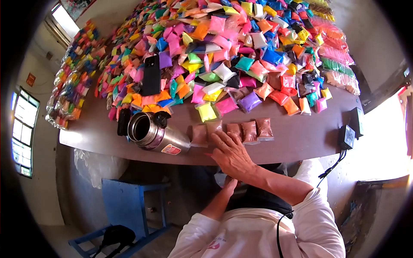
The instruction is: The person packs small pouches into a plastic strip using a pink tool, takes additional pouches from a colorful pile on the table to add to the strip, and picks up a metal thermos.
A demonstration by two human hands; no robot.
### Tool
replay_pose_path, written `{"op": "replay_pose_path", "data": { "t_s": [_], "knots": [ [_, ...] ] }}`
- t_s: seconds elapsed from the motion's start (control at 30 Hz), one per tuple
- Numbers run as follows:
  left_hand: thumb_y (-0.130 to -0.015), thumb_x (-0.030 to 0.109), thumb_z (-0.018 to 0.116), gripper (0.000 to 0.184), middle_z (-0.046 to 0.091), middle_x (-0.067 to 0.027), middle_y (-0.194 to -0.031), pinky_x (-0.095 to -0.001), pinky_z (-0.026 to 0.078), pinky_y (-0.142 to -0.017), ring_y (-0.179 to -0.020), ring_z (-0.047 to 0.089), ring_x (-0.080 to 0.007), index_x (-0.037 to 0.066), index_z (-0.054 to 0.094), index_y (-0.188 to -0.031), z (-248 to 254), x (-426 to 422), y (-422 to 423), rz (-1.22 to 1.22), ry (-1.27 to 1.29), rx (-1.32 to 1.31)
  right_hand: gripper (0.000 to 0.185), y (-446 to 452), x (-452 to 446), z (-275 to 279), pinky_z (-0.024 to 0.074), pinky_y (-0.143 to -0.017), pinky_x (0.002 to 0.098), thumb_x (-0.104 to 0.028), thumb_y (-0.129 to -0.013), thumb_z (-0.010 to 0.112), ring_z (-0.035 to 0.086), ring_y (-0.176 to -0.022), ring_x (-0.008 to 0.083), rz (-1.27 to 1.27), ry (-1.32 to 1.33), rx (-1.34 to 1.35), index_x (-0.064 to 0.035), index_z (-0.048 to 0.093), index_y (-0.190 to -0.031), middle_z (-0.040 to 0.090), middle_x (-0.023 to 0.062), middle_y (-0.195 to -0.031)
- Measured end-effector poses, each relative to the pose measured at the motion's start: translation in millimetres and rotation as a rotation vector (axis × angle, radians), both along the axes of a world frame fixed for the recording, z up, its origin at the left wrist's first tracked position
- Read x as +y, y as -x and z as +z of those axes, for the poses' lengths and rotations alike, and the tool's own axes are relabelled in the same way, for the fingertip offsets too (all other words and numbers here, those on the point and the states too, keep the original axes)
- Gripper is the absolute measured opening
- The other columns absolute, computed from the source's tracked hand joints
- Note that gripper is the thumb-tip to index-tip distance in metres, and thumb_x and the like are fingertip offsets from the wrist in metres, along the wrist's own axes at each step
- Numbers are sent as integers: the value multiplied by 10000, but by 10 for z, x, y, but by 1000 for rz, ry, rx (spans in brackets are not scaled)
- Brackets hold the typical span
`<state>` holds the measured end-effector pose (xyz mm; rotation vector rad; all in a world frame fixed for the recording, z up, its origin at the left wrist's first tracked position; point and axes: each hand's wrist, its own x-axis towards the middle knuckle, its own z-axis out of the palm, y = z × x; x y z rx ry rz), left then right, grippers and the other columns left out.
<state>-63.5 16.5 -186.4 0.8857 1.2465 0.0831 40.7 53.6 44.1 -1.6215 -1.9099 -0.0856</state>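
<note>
Several brown packets (249, 131) lie in a row along the front of the brown table (297, 134). My right hand (232, 155) reaches over the table edge, its fingers spread across the lower parts of the middle packets. Whether it grips one cannot be made out. Below the edge, my left hand (230, 184) is near my right wrist, its fingers mostly hidden. Left of the row, an open steel bottle (165, 139) lies tilted on the table. Behind the row is a large heap of colourful packets (223, 73).
On the heap rests a black phone (151, 76). Bundled packets in clear plastic (73, 81) stand at the far left, more bundles (340, 64) at the right. A black adapter with cables (346, 136) sits at the right edge. A blue chair (124, 202) is below left.
</note>
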Motion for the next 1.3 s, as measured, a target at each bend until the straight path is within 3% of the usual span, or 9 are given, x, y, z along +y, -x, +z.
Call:
{"op": "replay_pose_path", "data": {
  "t_s": [0.27,0.47,0.8,0.87,1.2,1.3],
  "knots": [
    [-901,369,570,376,620,-65,-658,-275,432,-458,-518,571,-150,60,565,-686,121,-12,43,7,-29,17,137,-252,-302,157,369,-968,462,-135,-789,650,486,-1163,353,-142,-26,43,-30,587,-850,552,178,-1192],
    [-892,383,584,381,601,-55,-646,-270,444,-470,-534,571,-149,47,568,-713,-57,-14,36,-33,65,4,140,-557,-528,119,364,-980,465,-133,-793,646,489,-1167,344,-187,-3,-1,-24,574,-843,553,175,-1201],
    [-894,427,560,404,642,-92,-698,-290,444,-448,-496,552,-171,73,536,-701,-192,-22,104,-30,-49,-22,133,-489,-299,-36,353,-980,465,-126,-754,619,460,-1196,354,-197,-33,6,-5,584,-798,524,208,-1254],
    [-884,374,571,367,606,-64,-647,-274,429,-453,-501,564,-162,59,562,-695,-111,0,90,-2,33,20,123,-490,-294,-11,373,-950,458,-105,-802,637,479,-1172,345,-213,-28,67,-13,579,-859,537,170,-1230],
    [-872,388,559,360,609,-83,-662,-296,414,-455,-498,535,-166,73,569,-697,-202,-28,87,13,55,18,165,-849,-807,195,430,-879,400,-76,-807,633,543,-1043,310,-447,-78,127,-35,612,-965,577,112,-1154],
    [-878,381,553,347,612,-90,-679,-308,425,-463,-512,528,-168,70,566,-722,-76,-14,65,-13,91,38,170,-910,-834,59,433,-877,401,-85,-821,621,542,-1043,306,-393,-47,184,-35,615,-984,583,107,-1138]
  ]
}}
